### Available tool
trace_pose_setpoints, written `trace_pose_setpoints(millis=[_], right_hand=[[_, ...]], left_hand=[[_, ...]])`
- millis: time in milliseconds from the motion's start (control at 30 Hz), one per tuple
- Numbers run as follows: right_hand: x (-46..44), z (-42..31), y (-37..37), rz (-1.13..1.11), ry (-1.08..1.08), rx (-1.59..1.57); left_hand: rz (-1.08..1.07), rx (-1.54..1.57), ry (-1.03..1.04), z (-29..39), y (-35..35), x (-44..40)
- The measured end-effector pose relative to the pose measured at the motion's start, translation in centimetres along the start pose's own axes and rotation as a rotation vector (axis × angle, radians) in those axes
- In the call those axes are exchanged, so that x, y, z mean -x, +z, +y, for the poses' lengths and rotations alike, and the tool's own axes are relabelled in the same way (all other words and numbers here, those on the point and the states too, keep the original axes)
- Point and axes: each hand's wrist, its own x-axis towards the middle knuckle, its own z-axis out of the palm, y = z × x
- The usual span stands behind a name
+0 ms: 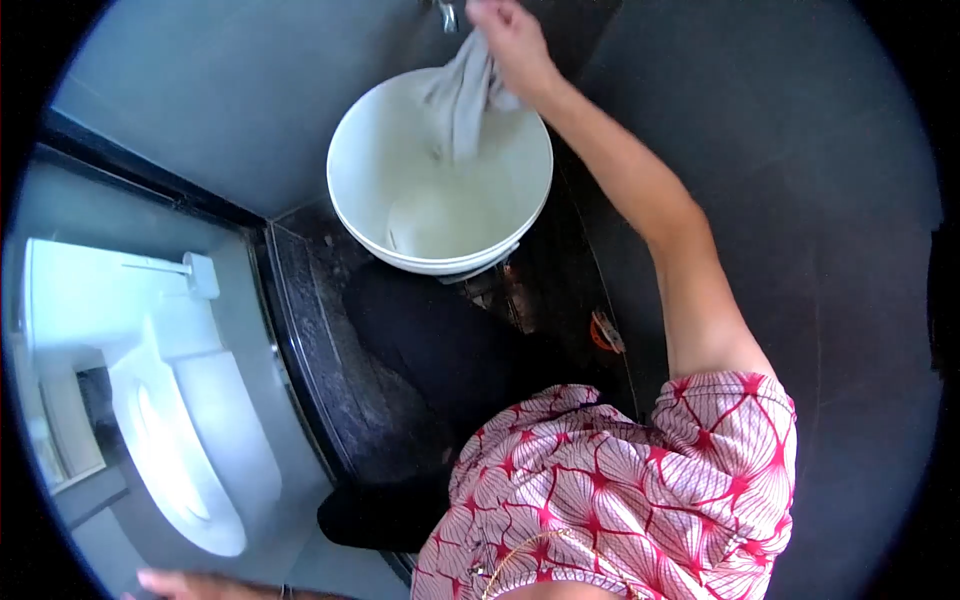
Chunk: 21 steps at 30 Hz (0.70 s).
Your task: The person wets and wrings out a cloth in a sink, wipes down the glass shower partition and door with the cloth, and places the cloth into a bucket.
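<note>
A light grey cloth (466,95) hangs from my right hand (515,45), whose fingers are closed on its upper end. Its lower part drops inside a white bucket (343,165) that holds cloudy, pale liquid. Whether the cloth's tip touches the liquid is hard to tell because of blur. Just left of my right hand, a metal tap (448,16) sticks out above the bucket's rim. My left hand (190,586) is low at the left edge, partly cut off. One finger or thumb stretches outward there, and nothing shows in the hand.
Beyond a glass panel (250,290) on the left stands a white toilet (170,450). Dark walls (760,250) rise on the right and behind the bucket. A small orange object (604,332) lies on the dark wet floor (350,400), near my leg.
</note>
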Motion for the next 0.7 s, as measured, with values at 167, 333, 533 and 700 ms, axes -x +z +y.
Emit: trace_pose_setpoints(millis=[167, 333, 533, 700], right_hand=[[-1.6, -6.4, 3.6, 0.095, -0.16, 0.484], [-3.6, -4.1, 3.3, -0.058, -0.216, 0.237], [-4.6, -5.1, 1.1, -0.176, -0.194, 0.239], [-6.8, -4.7, -1.0, -0.221, -0.202, 0.405]], left_hand=[[-0.423, 0.747, -0.138, 18.5, 8.2, 5.6], [-0.8, 1.291, -0.534, 32.5, 8.4, 6.6], [-0.859, 1.637, -0.498, 39.9, 8.5, 6.1], [-0.999, 1.535, -0.491, 40.7, 10.4, 8.6]])
